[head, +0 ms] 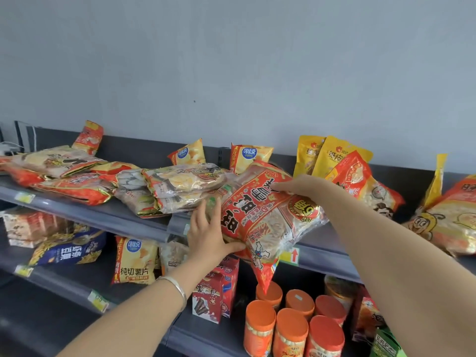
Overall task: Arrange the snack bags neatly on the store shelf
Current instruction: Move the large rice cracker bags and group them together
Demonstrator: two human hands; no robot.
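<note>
The big bag (pixel 270 215) in my grip at frame centre is red and orange, with black characters, a gold round seal and clear panels. Upper right: yellow pouches (pixel 334 155). Lower right: canisters (pixel 260 315) with orange lids. Lower left: a navy bag (pixel 69 249) printed yellow. My bangle (pixel 177 287) is silver.

Two hands, left hand (pixel 208 235) and right hand (pixel 296 186), with one big red bag (pixel 268 215) between them; two shelves (pixel 98 215) in sight; six orange-capped tubs (pixel 291 333) below; two yellow pouches (pixel 340 155) upright at the back; three crisp bags (pixel 251 155) with a blue logo, two up top, one lower; one blue bag (pixel 69 249); two red cartons (pixel 207 302); one bracelet (pixel 177 287); one price tag (pixel 293 255) with a red arrow.
</note>
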